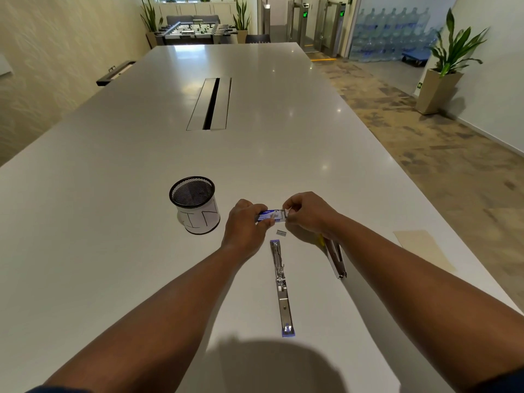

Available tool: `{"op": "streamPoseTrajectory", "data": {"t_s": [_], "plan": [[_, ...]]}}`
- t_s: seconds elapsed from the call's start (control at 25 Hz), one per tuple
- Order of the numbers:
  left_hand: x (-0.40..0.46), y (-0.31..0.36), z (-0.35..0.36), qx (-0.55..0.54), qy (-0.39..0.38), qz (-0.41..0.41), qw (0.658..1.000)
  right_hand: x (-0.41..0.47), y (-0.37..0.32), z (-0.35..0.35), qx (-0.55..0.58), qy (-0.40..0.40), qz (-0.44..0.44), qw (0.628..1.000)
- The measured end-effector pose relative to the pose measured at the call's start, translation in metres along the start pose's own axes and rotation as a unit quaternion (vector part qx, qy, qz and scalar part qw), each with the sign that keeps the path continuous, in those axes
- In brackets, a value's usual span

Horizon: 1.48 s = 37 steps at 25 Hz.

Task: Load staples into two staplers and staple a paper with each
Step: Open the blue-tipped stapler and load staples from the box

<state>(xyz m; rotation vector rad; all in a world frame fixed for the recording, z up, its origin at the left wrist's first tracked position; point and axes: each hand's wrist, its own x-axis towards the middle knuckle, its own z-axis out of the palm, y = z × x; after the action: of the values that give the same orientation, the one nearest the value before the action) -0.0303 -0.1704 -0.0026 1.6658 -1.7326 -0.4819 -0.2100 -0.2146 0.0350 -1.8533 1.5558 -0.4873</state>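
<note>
Left hand [246, 222] grips staple box [269, 215]; right hand [307, 215] pinches its end. Opened stapler [281, 285] lies flat by table's [113, 194] near edge.

Mesh cup's [195, 205] paper wrap apparently reads "FIN".

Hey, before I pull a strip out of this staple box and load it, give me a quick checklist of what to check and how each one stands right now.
1. Staple box held steady in left hand: ok.
2. Right hand fingers at the box's open end: ok.
3. Purple stapler opened flat on the table, ready for loading: ok.
4. Second stapler open: cannot tell, the right wrist hides part of it.
5. Loose staple strip lying between box and purple stapler, clear of the hands: ok.
6. Paper at hand, at the table's right edge: ok.
</note>
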Motion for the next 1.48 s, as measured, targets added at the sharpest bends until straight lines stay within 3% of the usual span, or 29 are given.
{"op": "streamPoseTrajectory", "data": {"t_s": [0.64, 1.48], "plan": [[0.000, -0.001, 0.001, 0.012, 0.001, 0.010, 1.000, 0.006, -0.010, 0.005, 0.082, 0.032, 0.107, 0.990], [0.001, -0.003, 0.004, 0.017, 0.014, 0.019, 1.000, -0.003, -0.009, 0.005, 0.124, 0.032, 0.089, 0.988]]}}
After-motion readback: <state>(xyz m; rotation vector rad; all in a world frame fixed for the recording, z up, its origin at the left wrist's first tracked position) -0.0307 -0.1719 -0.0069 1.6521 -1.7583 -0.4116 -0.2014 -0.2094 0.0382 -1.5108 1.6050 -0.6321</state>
